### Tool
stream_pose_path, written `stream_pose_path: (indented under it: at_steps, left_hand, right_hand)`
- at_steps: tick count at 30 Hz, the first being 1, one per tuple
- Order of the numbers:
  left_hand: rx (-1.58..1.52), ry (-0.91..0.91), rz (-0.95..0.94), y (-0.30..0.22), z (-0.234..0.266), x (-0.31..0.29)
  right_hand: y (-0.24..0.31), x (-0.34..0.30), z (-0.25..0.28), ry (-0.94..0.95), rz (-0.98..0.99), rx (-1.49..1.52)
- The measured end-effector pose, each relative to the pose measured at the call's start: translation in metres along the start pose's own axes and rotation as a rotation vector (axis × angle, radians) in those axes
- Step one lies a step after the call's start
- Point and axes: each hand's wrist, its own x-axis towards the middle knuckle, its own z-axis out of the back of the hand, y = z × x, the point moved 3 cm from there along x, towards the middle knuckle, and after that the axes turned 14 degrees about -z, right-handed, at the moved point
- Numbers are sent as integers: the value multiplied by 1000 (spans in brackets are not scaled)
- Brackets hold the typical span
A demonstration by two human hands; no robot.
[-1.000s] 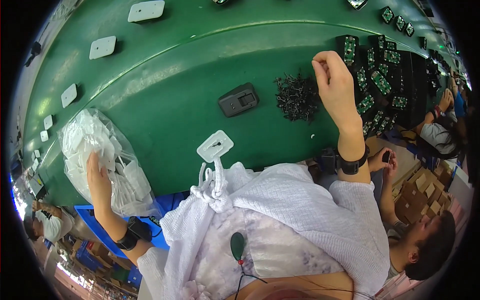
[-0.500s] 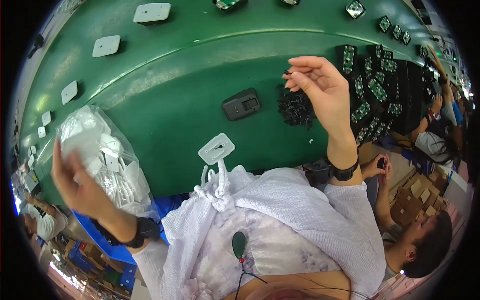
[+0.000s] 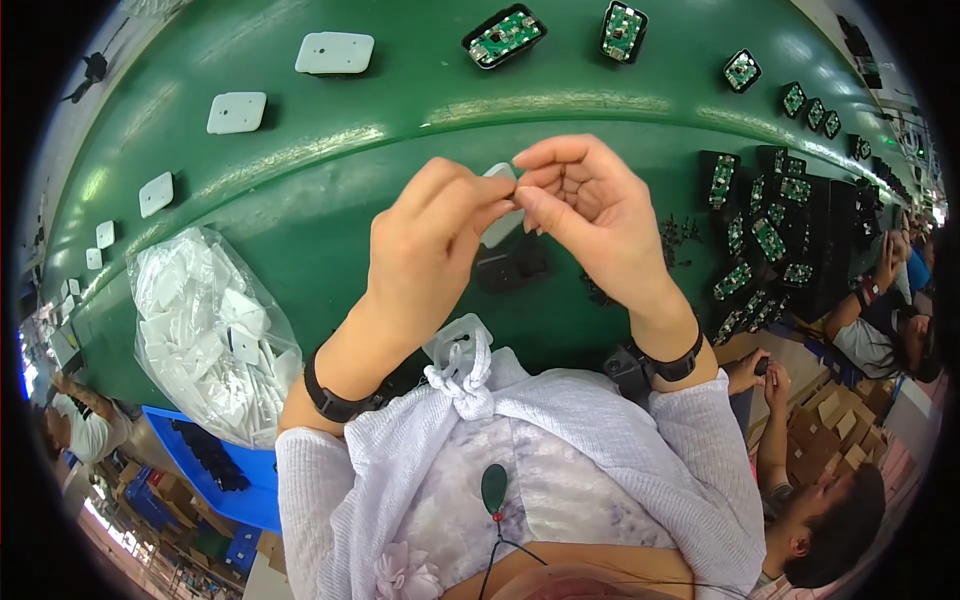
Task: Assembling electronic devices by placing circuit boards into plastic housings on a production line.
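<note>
My left hand (image 3: 425, 240) is closed on a white plastic cover plate (image 3: 500, 232), held up over the green table in front of me. My right hand (image 3: 590, 220) meets it from the other side, thumb and forefinger pinched at the cover's edge around a tiny dark piece, mostly hidden by the fingertips. Below the hands lies a black plastic housing (image 3: 515, 265), partly shadowed. Small black parts (image 3: 678, 238) are scattered to the right of my right hand. Close to my body rests another white cover (image 3: 440, 345), partly behind my knotted tie.
A clear bag of white covers (image 3: 215, 340) stands at the left, above a blue bin (image 3: 225, 480). Black housings with green circuit boards (image 3: 768, 240) crowd the right. Farther back, a line carries white covers (image 3: 335, 53) and boards in black cases (image 3: 505, 37). Co-workers (image 3: 825, 520) sit at right.
My left hand has come from the bag to the middle with a white cover. My right hand has moved left and down from the black parts to meet it. Items on the far line have shifted.
</note>
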Motion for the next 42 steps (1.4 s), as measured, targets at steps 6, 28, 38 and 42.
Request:
stream_pose_path:
  at_steps: [6, 28, 38, 42]
  left_hand:
    - [-583, -65, 596, 10, 0, -9]
    - [-518, 327, 338, 13, -3, -15]
    - [-928, -275, 777, 18, -8, -22]
    - [-916, -325, 739, 14, -11, -23]
  right_hand:
    - [3, 4, -2, -178, 467, -659]
    - [-10, 7, -12, -208, 505, -533]
    - [-10, -2, -18, -336, 416, -555]
    - [-15, 4, -23, -389, 428, -611]
